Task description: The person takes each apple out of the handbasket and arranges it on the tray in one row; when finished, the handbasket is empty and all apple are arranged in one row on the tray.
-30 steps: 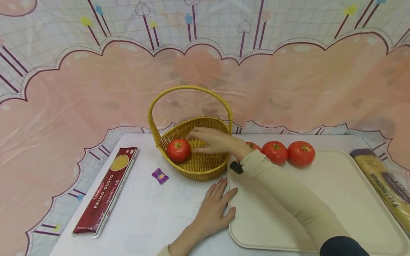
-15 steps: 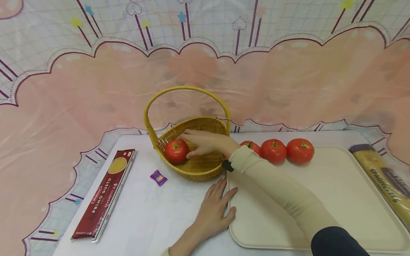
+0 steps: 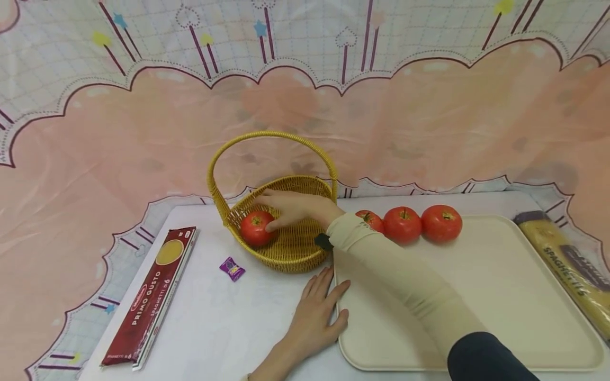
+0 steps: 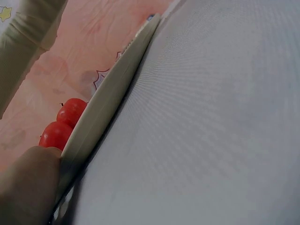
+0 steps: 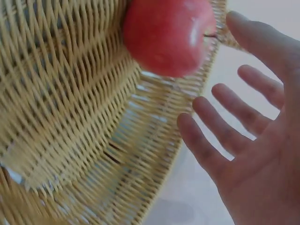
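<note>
A yellow wicker basket (image 3: 305,262) with a tall handle stands at the back of the table, a red apple (image 3: 254,228) in its left part. My right hand (image 3: 292,205) reaches into the basket, its thumb and fingers spread about the apple. In the right wrist view, the fingers (image 5: 225,126) look apart from the apple (image 5: 168,37); nothing is gripped. My left hand (image 3: 312,320) lies with fingers spread at the left edge of the cream tray (image 3: 457,317), its thumb over the rim. Only part of that hand (image 4: 30,183) shows in the left wrist view.
Three more red apples (image 3: 402,225) sit in a row along the tray's back left. Beyond the tray's right side lies a yellow spaghetti pack (image 3: 567,270). A dark red spaghetti pack (image 3: 150,296) and a small purple wrapped candy (image 3: 232,269) lie left of the basket.
My right hand has moved left inside the basket, from beside the apple to over and around it. The left hand has stayed at the tray edge. The head view has shifted slightly.
</note>
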`<state>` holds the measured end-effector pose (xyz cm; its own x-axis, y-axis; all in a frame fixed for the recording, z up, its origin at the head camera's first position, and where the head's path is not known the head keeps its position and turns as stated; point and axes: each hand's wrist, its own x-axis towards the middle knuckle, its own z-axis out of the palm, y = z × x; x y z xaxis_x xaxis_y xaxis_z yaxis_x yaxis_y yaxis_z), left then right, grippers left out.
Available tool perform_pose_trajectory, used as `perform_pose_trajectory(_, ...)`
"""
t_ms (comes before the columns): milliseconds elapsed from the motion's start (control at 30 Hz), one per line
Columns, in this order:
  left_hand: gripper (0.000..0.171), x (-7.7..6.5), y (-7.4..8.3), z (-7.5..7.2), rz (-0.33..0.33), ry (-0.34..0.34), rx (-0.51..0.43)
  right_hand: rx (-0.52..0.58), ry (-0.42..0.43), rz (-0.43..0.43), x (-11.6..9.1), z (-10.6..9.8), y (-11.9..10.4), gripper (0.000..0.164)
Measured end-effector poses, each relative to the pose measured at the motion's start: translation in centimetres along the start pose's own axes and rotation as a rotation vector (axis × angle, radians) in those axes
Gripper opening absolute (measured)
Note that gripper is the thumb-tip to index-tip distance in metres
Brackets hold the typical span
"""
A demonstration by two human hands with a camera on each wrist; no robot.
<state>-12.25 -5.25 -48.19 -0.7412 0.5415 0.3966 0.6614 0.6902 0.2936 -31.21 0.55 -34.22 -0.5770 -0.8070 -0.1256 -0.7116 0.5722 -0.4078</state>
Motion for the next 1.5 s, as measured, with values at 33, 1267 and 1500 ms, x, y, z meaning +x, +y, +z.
perform_pose_trajectory(33,0.05,0.0,0.0,0.1,0.001,0.003,0.004,0.004,-0.011,-0.005,0.3,0.2,-0.1,0.066)
perform_pose_trajectory(1267,0.048,0.0,-0.3,0.1,-0.029,-0.03,-0.063,0.04,-0.099,0.011,4.3,3.1,-0.1,0.07)
perform_pose_trajectory(1500,0.047,-0.2,-0.5,0.0,-0.045,-0.045,-0.095,0.026,-0.098,-0.003,4.4,3.2,-0.1,0.067)
